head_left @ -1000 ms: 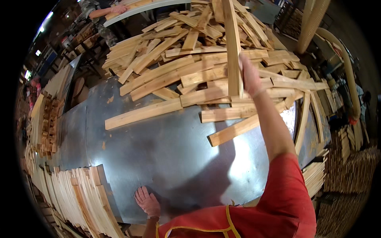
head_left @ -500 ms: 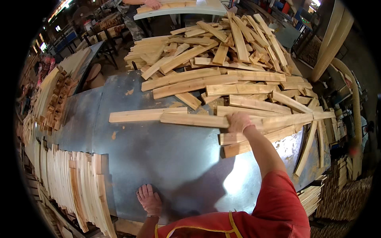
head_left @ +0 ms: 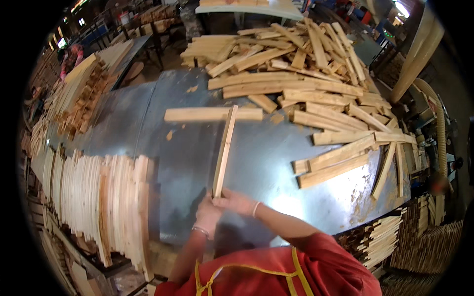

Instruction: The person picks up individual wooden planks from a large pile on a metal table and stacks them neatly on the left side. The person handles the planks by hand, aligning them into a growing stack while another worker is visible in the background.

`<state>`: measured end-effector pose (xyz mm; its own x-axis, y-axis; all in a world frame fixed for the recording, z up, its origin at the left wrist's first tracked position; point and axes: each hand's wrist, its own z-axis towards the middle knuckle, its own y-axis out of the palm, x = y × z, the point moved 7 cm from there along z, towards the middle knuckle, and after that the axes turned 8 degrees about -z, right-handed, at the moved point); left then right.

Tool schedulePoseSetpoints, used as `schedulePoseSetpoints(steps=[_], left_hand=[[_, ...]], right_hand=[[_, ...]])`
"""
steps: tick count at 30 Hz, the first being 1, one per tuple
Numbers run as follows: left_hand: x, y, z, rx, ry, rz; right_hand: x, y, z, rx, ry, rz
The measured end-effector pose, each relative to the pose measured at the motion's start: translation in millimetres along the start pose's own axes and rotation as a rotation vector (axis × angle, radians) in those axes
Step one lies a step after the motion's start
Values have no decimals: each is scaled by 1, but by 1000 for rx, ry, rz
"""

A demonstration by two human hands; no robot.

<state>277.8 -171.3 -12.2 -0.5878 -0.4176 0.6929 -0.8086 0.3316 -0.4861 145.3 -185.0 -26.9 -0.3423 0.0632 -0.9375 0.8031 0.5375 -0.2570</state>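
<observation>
Together, our left hand (head_left: 207,215) and right hand (head_left: 237,202) grip a wooden slat (head_left: 225,150); at upper right, loose boards (head_left: 296,86) heap the bench (head_left: 192,170).

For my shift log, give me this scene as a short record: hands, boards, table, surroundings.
Left hand: holds the near end of the held board
Right hand: at the same end, beside the left
Held board: far end pointing forward, crossing the loose board in view; contact unclear
Loose board: lies crosswise on the table
Table: grey, metal
Pile of boards: jumbled, far right
Row of boards: side by side, near left
</observation>
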Motion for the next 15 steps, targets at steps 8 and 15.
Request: schedulePoseSetpoints(steps=[8,15], left_hand=[[-206,-135,-85,483,217,908],[-250,-192,-90,569,-220,897]], right_hand=[[62,-190,-104,480,283,-960],[129,-319,-191,368,612,-1544]])
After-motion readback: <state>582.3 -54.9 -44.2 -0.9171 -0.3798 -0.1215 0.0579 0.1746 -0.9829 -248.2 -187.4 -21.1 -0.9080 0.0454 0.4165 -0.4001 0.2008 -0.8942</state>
